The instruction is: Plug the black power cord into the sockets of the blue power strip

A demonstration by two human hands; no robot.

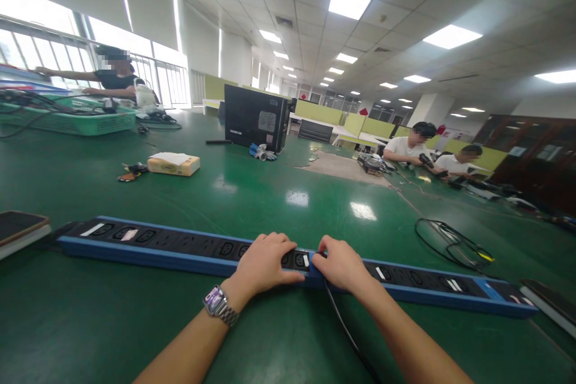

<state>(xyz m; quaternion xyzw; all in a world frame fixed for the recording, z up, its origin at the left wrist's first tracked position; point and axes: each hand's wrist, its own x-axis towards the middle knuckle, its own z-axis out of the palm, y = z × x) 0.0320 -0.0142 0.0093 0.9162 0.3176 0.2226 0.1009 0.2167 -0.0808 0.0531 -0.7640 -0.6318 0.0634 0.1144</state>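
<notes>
A long blue power strip point(180, 246) with black sockets and small white labels lies across the green table in front of me. My left hand point(265, 261) rests over its middle, fingers on the far edge and thumb along the near edge, gripping it. Just right of that, my right hand point(339, 263) has its fingers closed at the strip's middle, beside a blue section. From under this hand a black cable point(344, 324) runs down toward the bottom edge. The cable's end is hidden by the fingers.
A coiled black cable point(450, 243) lies at the right, a tissue pack point(174, 164) at the left. Farther back are a black computer case point(256, 117) and a green basket point(85, 123) of cables. Books lie beyond both strip ends. Three people sit around the table.
</notes>
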